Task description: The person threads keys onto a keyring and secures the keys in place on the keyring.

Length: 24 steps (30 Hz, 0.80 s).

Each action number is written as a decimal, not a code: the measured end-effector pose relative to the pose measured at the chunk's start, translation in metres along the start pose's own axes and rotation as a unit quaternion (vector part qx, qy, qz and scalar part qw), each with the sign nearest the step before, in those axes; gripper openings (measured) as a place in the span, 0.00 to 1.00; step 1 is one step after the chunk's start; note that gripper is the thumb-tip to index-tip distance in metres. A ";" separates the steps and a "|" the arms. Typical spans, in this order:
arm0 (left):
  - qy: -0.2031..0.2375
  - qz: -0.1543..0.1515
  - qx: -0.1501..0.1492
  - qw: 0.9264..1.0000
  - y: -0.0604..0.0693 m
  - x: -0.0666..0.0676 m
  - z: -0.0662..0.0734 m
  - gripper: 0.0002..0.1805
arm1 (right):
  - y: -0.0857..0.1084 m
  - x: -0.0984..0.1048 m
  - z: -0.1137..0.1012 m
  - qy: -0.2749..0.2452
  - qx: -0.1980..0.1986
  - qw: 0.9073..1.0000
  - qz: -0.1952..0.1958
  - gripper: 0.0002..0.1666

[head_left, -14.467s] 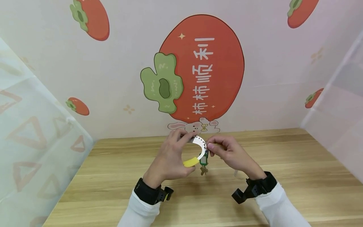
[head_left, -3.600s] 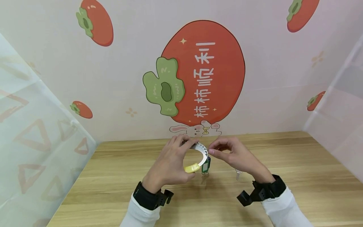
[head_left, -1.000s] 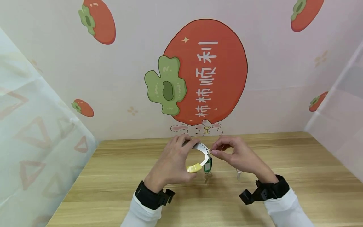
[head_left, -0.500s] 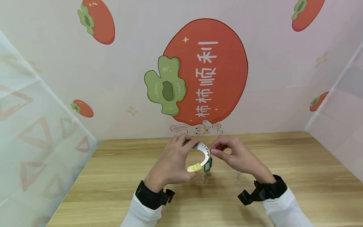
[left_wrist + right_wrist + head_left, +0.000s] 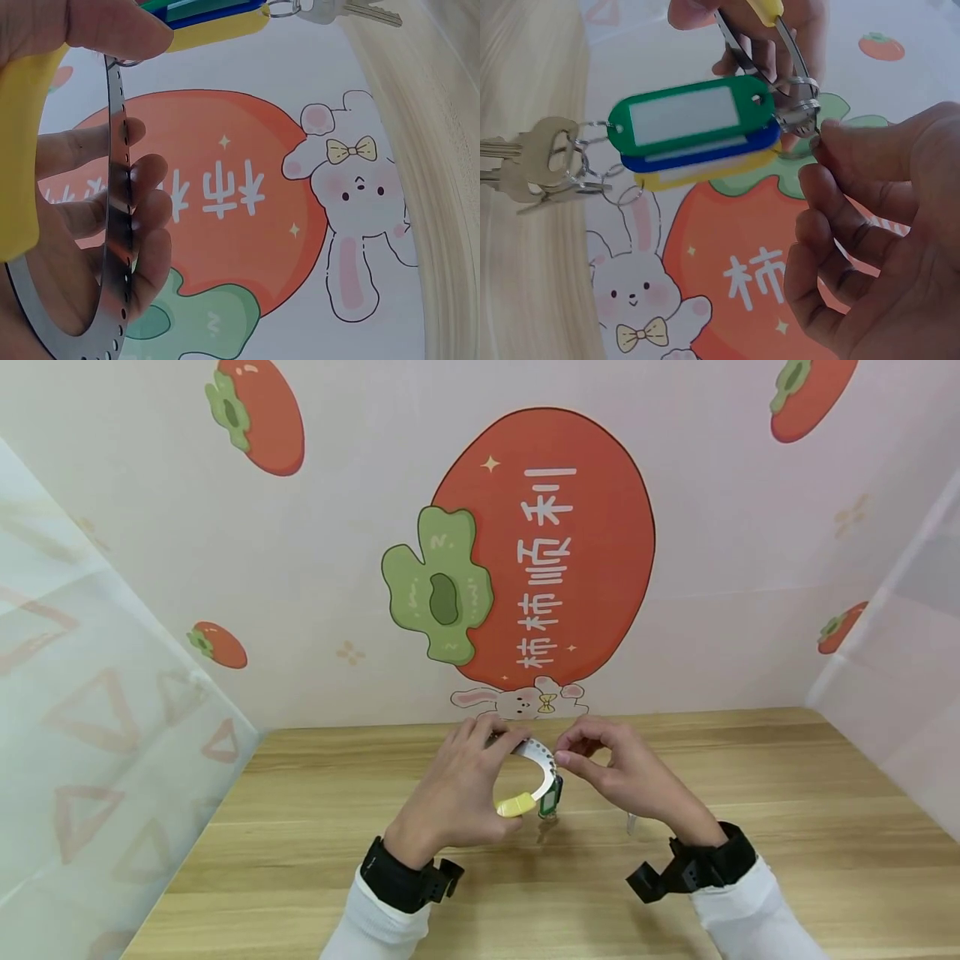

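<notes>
In the head view my left hand (image 5: 461,793) grips a flat metal key ring holder (image 5: 546,775) with holes along its edge and a yellow handle (image 5: 515,805). The fingertips of my right hand (image 5: 618,772) pinch at the holder's right edge. Up close in the right wrist view, thumb and finger meet at a small split ring (image 5: 804,124). Stacked green (image 5: 682,116), blue (image 5: 771,139) and yellow (image 5: 651,182) key tags hang there, with keys (image 5: 544,154) at their far ends. Exactly how the split ring sits in the hole is hard to make out.
Below my right wrist a small silvery object (image 5: 631,823), seemingly a key, is partly hidden by the hand. The wooden tabletop (image 5: 285,860) ends at a persimmon-printed backdrop (image 5: 337,568), with pale cloth panels (image 5: 90,693) at the sides.
Over the last second both hands keep nearly the same pose at the holder, with only slight fingertip shifts. Compared with the oldest frame, the silvery object under the right wrist shows more.
</notes>
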<state>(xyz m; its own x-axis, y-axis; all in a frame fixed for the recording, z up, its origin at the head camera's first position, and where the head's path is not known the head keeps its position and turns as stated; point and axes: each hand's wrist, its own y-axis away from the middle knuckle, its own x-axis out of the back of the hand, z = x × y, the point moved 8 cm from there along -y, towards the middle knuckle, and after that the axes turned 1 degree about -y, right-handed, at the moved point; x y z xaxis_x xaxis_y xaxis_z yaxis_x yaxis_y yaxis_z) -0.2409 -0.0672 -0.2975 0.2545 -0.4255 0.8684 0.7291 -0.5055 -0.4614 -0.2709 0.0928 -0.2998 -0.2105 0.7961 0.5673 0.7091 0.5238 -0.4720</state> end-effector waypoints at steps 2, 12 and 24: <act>-0.001 -0.002 0.004 1.000 0.000 0.000 -0.001 0.46 | 0.000 0.003 0.002 0.002 -0.005 1.000 0.003 0.05; 0.001 -0.008 0.012 1.000 0.002 -0.001 -0.001 0.46 | 0.007 0.028 0.037 0.052 -0.099 0.993 0.036 0.05; -0.005 -0.021 0.020 1.000 0.001 -0.002 -0.003 0.47 | 0.015 0.034 0.082 0.115 -0.183 0.976 0.024 0.06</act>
<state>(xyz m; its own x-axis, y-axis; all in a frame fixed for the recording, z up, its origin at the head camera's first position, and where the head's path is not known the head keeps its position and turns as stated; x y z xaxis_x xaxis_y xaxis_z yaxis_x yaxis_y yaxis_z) -0.2423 -0.0693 -0.3002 0.2295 -0.3959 0.8891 0.7641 -0.4926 -0.4166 -0.3228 0.1523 -0.3430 -0.0447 0.7053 0.7075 0.9164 0.3109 -0.2520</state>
